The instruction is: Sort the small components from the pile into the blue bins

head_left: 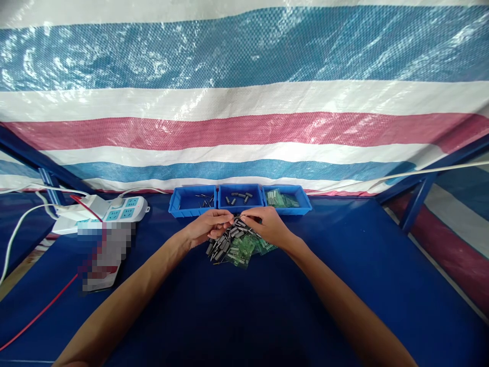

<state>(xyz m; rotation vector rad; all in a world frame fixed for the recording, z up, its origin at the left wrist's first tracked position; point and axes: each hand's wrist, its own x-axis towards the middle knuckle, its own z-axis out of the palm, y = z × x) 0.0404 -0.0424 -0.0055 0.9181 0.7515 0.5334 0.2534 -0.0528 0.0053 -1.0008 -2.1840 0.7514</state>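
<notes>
My left hand (209,226) and my right hand (269,226) meet over a loose pile, fingertips almost touching. Each is closed in a pinch; what lies between the fingers is too small to make out. Below them are many small dark grey cylindrical parts (219,249), mixed with thin pins. Small clear green packets (240,251) with pale pieces inside form the right side of the pile. Part of the heap is hidden by my fingers.
Behind the pile stand three blue bins: the left bin (183,210) has thin dark pins, the middle bin (221,188) grey cylinders, the right bin (306,208) green packets. A power strip (139,206) and a partly blurred phone (105,280) with a red cable (49,307) lie left.
</notes>
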